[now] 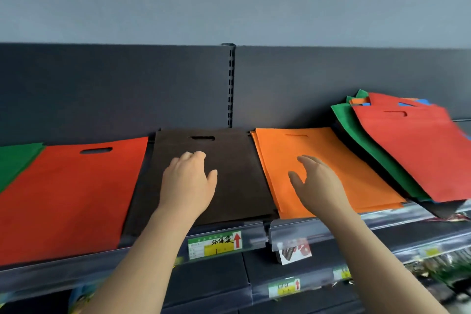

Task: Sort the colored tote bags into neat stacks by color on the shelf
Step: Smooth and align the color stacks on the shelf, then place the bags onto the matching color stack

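Flat tote bags lie in a row on the top shelf. From the left come a green bag, a red stack, a dark brown stack and an orange stack. At the far right sits a mixed, tilted pile with a red bag on top and green, orange and blue edges showing beneath. My left hand hovers over or rests on the brown stack with loosely bent fingers, holding nothing. My right hand is spread above the orange stack, fingers straight.
A dark back panel with a slotted upright stands behind the bags. Price tags hang on the shelf's front rail. Lower shelves with packaged goods show below right.
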### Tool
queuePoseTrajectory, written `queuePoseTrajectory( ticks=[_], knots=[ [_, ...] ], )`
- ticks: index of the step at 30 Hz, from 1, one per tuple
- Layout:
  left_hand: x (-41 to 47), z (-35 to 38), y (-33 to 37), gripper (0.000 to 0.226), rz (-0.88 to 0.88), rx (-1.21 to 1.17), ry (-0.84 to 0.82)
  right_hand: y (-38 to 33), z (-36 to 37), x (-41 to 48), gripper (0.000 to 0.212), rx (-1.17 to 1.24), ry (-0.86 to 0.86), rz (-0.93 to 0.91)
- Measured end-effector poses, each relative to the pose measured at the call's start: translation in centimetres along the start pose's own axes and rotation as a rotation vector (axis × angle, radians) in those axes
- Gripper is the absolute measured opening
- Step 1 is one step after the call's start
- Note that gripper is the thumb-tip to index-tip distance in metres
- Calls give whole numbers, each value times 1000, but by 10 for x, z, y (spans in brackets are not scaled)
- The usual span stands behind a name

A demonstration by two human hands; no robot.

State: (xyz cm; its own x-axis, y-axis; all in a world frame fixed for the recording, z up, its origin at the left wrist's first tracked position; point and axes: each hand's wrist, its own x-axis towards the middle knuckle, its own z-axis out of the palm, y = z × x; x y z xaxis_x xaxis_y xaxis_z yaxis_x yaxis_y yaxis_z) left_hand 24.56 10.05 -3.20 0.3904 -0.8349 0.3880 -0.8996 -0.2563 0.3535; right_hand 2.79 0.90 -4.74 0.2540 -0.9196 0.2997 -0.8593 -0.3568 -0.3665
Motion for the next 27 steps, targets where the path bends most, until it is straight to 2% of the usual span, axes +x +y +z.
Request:
queuePoseTrajectory(
  ticks=[8,14,18,20,23,27],
  knots=[
    [21,48,126,36,208,-164,-80,114,-62,10,42,-59,151,155],
    [34,96,229,32,281,-258,-149,215,-108,23,40,-171,161,271],
    [36,122,288,29,313,-277,-209,273,-128,33,29,-210,159,335],
    [36,134,311,31,313,-284,-249,299,-133,37,24,-219,161,360],
    [39,150,333,33,273,-312,-297,327,-136,39,28,-211,148,381],
    [44,164,350,41,143,-409,-280,337,-133,38,31,-211,155,257]
  ],
)
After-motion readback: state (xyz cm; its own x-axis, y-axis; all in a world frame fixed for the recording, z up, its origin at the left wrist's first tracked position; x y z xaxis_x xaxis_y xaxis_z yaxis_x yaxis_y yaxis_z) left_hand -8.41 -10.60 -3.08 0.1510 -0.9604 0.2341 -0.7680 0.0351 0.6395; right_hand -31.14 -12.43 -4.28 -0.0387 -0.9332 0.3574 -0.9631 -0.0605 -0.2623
